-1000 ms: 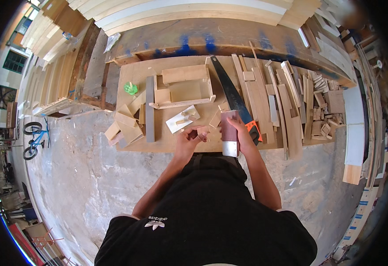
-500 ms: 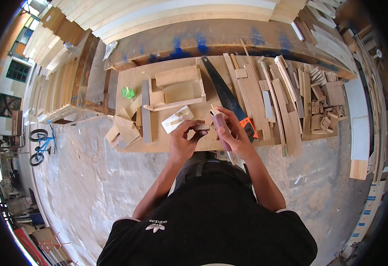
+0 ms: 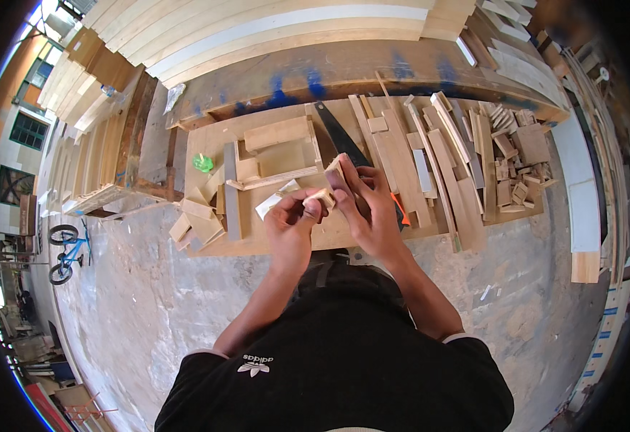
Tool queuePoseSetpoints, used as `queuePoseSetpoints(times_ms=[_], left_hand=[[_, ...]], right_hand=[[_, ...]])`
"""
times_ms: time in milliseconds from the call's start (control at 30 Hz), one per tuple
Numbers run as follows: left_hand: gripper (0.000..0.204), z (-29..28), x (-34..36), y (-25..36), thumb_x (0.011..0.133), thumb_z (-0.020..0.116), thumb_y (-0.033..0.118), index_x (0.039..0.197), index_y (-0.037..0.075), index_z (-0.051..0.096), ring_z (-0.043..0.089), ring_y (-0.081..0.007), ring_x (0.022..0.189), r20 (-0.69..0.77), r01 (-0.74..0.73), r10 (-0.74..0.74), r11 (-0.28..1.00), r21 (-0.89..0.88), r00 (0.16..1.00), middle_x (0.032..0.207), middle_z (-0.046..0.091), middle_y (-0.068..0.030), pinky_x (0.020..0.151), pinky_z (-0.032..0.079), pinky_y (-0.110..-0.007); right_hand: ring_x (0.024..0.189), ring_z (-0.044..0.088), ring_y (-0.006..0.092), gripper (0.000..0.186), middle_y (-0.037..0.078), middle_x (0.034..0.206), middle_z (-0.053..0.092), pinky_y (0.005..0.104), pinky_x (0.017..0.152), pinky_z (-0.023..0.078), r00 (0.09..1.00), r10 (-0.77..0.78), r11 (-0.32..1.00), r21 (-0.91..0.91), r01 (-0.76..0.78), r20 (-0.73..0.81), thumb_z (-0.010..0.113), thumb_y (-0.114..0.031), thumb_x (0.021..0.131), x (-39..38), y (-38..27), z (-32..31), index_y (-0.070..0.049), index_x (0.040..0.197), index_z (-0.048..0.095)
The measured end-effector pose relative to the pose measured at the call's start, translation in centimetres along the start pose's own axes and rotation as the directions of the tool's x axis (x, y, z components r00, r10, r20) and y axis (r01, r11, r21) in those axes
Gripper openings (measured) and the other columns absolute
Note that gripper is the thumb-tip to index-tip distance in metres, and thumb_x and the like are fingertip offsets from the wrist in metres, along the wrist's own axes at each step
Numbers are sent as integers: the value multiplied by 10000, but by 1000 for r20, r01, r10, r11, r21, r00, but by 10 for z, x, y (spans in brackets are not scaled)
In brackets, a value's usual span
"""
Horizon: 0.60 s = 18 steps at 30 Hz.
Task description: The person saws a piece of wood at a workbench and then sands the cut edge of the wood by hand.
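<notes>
My left hand (image 3: 290,229) is closed on a small pale wood block (image 3: 321,196), held between thumb and fingers above the table's near edge. My right hand (image 3: 374,216) grips a sanding block (image 3: 335,175), a piece of wood wrapped in reddish-brown sandpaper. The two pieces are close together; whether they touch I cannot tell. Behind my right hand lies a handsaw (image 3: 338,133) with a dark blade and an orange handle, partly hidden. Beyond my left hand sits an open wooden frame (image 3: 279,175), and a white sheet (image 3: 266,209) shows beside my fingers.
Long wood strips (image 3: 394,151) and a heap of small offcuts (image 3: 520,180) cover the right of the table (image 3: 293,245). Scrap pieces (image 3: 200,216) and a green crumpled item (image 3: 203,163) lie left. Stacked boards (image 3: 279,36) rise behind; a blue bicycle (image 3: 70,248) stands far left.
My left hand has turned the wood block so its pale face shows. My right hand has raised and tilted the sanding block, bringing it nearer to the wood block. The view has shifted slightly.
</notes>
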<state>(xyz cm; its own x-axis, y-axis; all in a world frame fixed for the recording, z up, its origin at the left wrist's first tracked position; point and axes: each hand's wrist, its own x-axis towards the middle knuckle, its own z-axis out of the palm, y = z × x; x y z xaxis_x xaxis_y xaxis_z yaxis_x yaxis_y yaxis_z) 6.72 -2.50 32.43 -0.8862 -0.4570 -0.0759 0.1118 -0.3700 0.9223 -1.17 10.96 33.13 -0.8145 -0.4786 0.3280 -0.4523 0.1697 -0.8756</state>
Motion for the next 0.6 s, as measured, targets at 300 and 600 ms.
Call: queuePoseSetpoints(times_ms=[300,600], left_hand=[[137,-5,9,15,936,616,32,1027,-63,655,554,-140,764,-13,21,-24,980,-196,1000,921,659,-93,695,437,-270],[131,-52,22,25,916,615,-27,1039,-52,651,627,-130,850,89,18,0,980,-201,996,966,679,-89,788,505,-261]], right_hand=[[1113,474,243,489,179,1258,481,334,934,400,979,-204,979,-19,204,-22,529,-231,970,-14,-47,5,7,1396,489],[1061,480,230,475,168,1193,486,320,913,414,980,-200,956,-215,198,11,560,-168,953,3,-52,53,-9,1395,496]])
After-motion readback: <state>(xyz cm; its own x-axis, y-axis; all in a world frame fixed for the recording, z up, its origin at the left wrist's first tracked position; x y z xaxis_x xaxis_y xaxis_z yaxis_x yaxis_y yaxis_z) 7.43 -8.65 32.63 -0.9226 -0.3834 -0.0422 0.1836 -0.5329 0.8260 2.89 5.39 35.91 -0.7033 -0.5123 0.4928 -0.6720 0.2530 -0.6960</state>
